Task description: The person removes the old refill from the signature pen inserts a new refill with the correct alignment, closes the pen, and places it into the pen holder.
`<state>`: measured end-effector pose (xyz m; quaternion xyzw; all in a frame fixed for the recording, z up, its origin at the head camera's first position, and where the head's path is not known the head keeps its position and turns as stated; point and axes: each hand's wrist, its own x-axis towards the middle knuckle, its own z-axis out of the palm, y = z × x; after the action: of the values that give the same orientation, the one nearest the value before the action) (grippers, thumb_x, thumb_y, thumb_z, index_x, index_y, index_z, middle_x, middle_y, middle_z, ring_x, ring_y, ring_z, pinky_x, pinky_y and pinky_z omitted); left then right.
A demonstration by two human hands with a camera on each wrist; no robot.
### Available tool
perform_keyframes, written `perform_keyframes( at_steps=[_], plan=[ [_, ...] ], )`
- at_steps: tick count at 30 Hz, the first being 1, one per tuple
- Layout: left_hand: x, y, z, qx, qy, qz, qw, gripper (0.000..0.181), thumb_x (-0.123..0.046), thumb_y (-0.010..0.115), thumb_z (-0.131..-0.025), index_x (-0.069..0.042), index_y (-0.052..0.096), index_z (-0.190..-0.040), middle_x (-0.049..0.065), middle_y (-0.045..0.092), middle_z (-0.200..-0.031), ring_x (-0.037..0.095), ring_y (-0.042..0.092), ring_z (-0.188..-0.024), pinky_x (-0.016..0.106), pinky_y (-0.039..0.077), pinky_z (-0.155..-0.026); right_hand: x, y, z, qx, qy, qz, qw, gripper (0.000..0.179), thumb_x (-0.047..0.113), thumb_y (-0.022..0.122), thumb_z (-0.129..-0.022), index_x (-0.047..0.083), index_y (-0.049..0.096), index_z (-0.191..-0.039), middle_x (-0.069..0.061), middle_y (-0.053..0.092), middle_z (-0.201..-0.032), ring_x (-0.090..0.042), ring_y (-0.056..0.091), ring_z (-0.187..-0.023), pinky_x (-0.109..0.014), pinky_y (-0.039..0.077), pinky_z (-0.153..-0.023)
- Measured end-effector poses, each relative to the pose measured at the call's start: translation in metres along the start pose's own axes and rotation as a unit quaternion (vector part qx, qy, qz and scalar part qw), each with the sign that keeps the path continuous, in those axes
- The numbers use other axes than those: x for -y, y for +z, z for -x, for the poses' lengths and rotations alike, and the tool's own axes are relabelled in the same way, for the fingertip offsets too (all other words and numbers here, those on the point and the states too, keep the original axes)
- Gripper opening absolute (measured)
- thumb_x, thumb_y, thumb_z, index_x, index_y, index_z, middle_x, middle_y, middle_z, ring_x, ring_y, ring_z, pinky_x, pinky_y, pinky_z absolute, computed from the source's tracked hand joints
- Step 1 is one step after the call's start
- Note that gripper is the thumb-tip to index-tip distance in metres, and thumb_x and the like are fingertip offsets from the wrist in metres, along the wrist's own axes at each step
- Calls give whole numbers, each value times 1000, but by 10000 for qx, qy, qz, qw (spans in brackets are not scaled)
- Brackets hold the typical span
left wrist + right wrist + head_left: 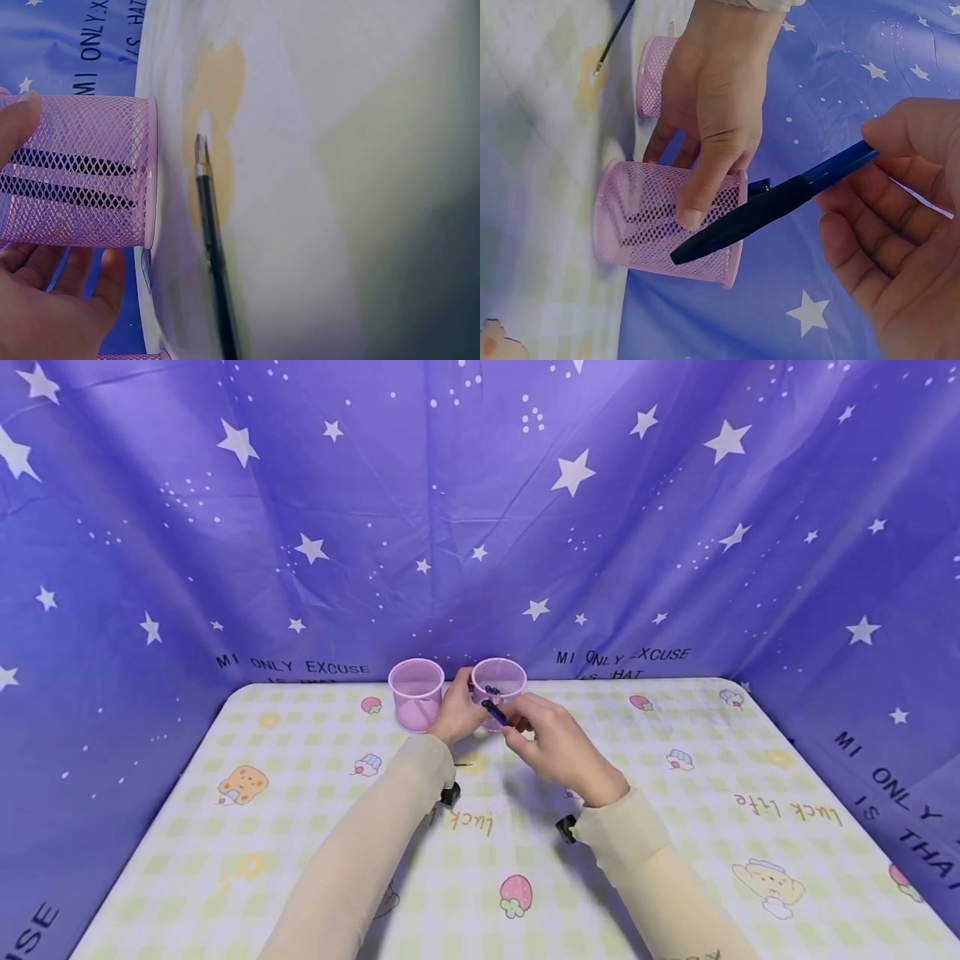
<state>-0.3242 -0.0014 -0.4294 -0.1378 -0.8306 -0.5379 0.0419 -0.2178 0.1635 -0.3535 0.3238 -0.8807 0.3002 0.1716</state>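
Note:
My left hand grips a pink mesh pen holder by its side, thumb on one face and fingers on the other. Dark pens stand inside it and show through the mesh in both wrist views. In my right hand a blue pen is pinched between thumb and fingers. Its black grip end points away from the hand and crosses in front of the holder in the right wrist view. A thin dark pen refill with a metal tip lies on the table near my left wrist.
Left of my left hand stands a second pink mesh pen holder. A checked tablecloth with cartoon prints covers the table. Behind its far edge hangs a purple curtain with white stars.

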Motion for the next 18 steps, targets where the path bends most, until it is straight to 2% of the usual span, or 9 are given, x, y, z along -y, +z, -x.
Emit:
perform_keyframes(
  at_steps=[7, 11, 18],
  plan=[
    [0, 2, 0, -2, -131, 131, 9998, 75, -20, 84, -70, -6, 43, -130, 11, 58, -114, 27, 55, -106, 36, 44, -92, -1, -5, -10, -120, -61, -35, 9999, 16, 5, 62, -85, 9, 61, -100, 2, 60, -89, -9, 57, -77, -30, 51, -69],
    [0, 2, -1, -13, -186, 265, 9995, 78, -19, 85, -68, -5, 42, -131, 11, 57, -120, 24, 55, -110, 35, 43, -96, -3, -7, -16, -507, -214, -113, 9984, 20, 3, 61, -84, 8, 60, -104, -1, 61, -89, -12, 57, -77, -33, 51, -68],
    [-1, 3, -1, 17, -268, 320, 9991, 78, -21, 87, -68, -7, 42, -130, 9, 58, -121, 22, 55, -113, 34, 42, -99, -9, -7, -23, -1158, -367, -188, 9924, 18, 3, 59, -85, 5, 59, -103, -4, 60, -87, -18, 58, -77, -35, 51, -67]
  ],
)
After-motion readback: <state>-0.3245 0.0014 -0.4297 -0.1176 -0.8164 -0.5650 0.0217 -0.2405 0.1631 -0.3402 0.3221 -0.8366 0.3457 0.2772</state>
